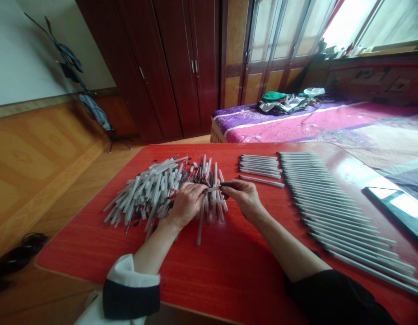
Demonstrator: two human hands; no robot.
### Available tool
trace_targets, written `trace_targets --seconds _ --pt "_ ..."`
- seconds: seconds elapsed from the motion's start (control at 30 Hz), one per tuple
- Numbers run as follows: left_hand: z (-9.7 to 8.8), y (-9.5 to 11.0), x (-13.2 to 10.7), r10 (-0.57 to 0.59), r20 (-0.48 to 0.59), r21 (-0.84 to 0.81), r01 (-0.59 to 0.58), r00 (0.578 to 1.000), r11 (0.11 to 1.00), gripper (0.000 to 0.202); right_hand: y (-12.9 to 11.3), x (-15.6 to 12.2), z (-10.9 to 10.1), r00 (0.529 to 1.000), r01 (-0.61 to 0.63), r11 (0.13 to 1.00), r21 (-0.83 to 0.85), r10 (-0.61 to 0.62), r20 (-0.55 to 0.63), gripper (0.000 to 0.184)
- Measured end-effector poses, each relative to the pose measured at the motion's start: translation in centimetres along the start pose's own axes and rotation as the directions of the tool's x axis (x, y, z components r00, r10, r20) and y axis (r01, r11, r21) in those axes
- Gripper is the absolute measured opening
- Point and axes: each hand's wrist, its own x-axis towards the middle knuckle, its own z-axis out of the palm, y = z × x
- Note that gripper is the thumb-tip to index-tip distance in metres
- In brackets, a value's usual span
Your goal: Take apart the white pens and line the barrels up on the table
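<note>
Red table (229, 280): left hand (187, 203) and right hand (244, 196) together, each pinching an end of one pen (215, 188) over the loose pile (151, 189) (plenty left). Finished row (331, 207) on the right, so likely about halfway.

Home bedroom — bed (297, 124) with purple-pink quilt, dark wood wardrobe (168, 67), wood floor (43, 180).

a: where does the loose pile (151, 189) lie?
b: on the table (229, 271), left of the centre. the left hand (187, 203) and the right hand (243, 196) meet on one pen (214, 188) at its right edge.
a: and further right?
b: a small group (259, 167) lies behind the right hand, then a long row (331, 203) along the right side. a bed (297, 124) stands behind the table.
</note>
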Motion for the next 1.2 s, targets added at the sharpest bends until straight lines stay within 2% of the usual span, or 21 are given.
trace_targets --seconds 0.17,0.43,0.6,0.73,0.83,0.93,1.07,1.2 --pt "-0.1 0.0 0.0 0.019 -0.009 0.008 -0.018 1.0 1.0 0.015 0.3 0.1 0.0 0.999 0.032 0.997 -0.069 -0.033 -0.008 0.009" --pt "-0.1 0.1 0.0 0.024 -0.047 0.0 -0.024 0.999 1.0 0.015 0.8 0.3 0.0 0.999 0.027 0.994 -0.105 -0.031 -0.031 0.02" --pt "-0.1 0.0 0.0 0.034 -0.055 0.021 -0.033 0.998 0.999 0.015 0.9 0.3 -0.1 0.997 0.081 0.969 -0.235 -0.082 0.007 0.022" --pt "-0.1 0.0 0.0 0.053 -0.055 0.033 -0.051 0.997 0.998 0.014 1.1 0.2 -0.3 0.991 0.135 0.893 -0.429 -0.125 0.051 0.026" --pt "-0.2 0.1 0.0 0.061 -0.053 0.026 -0.06 0.997 0.998 0.014 0.9 0.0 -0.4 0.98 0.179 0.755 -0.631 -0.193 0.046 0.028" --pt "-0.2 0.1 0.0 0.067 -0.049 0.023 -0.066 0.997 0.998 0.014 0.8 -0.2 -0.4 0.969 0.202 0.643 -0.739 -0.24 0.056 0.03" --pt "-0.1 0.2 0.0 0.083 -0.042 0.033 -0.082 0.996 0.996 0.015 0.7 -0.4 -0.4 0.97 0.201 0.591 -0.782 -0.233 0.074 0.039" --pt "-0.1 0.3 0.1 0.08 -0.022 0.021 -0.08 0.997 0.997 0.013 0.8 -0.4 -0.4 0.978 0.178 0.6 -0.78 -0.198 0.07 0.047"
